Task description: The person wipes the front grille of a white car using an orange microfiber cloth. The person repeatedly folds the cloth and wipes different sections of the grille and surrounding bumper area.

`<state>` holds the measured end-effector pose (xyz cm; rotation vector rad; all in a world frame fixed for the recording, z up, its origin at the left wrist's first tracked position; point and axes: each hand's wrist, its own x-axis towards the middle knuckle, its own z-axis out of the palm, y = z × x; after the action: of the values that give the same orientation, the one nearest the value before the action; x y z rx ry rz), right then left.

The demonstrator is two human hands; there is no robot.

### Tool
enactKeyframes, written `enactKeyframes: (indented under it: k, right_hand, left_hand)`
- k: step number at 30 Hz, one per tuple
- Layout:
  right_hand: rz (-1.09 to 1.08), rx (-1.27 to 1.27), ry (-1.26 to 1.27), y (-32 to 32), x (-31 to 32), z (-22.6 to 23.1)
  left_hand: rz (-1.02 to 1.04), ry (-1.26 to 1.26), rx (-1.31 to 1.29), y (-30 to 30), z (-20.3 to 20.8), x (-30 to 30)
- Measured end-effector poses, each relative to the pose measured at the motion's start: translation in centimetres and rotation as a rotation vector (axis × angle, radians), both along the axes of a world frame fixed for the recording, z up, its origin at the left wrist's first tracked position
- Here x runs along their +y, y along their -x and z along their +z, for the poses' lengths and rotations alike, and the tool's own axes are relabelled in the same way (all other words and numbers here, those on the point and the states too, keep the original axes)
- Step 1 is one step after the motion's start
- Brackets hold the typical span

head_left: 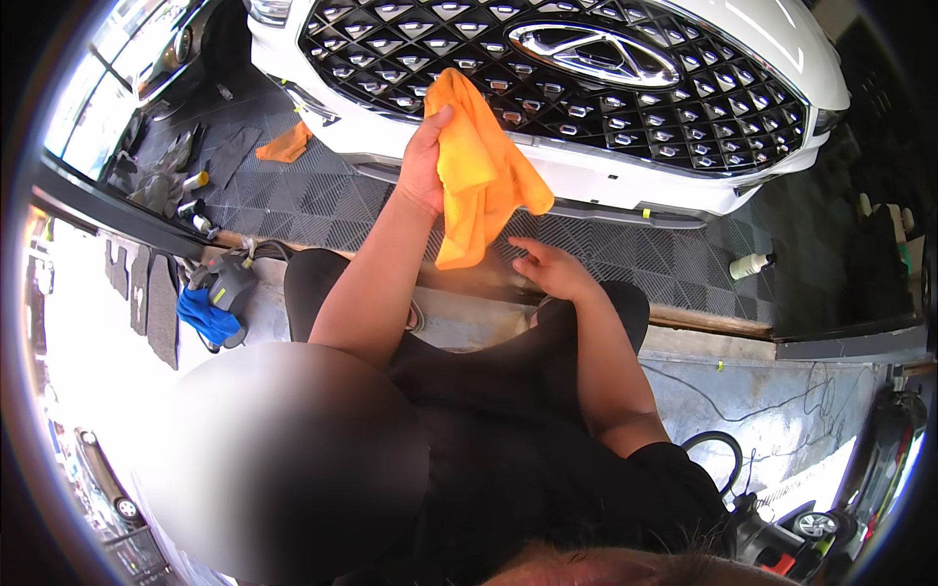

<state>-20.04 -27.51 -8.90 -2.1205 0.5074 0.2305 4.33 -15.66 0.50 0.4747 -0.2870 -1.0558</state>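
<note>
My left hand [426,161] is raised in front of the car's grille, closed on an orange cleaning cloth [484,176]. The cloth hangs loosely in folds from its grip, thumb pressed on the near side. Lower and to the right, my right hand [553,270] hovers over my knee, its fingers apart and nothing in them. It is close to the cloth's lower edge but does not touch it. Beyond both hands stands the front of a white car [557,146], its wide black grille [410,73] set with small chrome pieces.
Another orange cloth [284,145] lies on the dark tiled floor [332,200] at left. A pale bottle [749,266] is at right. Several bottles and dark mats lie far left. Near my left knee sits a grey machine [233,278] with a blue cloth [207,314]. Cables [772,405] cross the floor at right.
</note>
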Motion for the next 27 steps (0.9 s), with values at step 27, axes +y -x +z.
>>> enactKeyframes:
  k: [27]
  right_hand:
    - [0.028, -0.118, 0.005, -0.2, 0.1, 1.2]
  left_hand:
    - [0.093, -0.161, -0.241, -5.4, 10.2, -4.2]
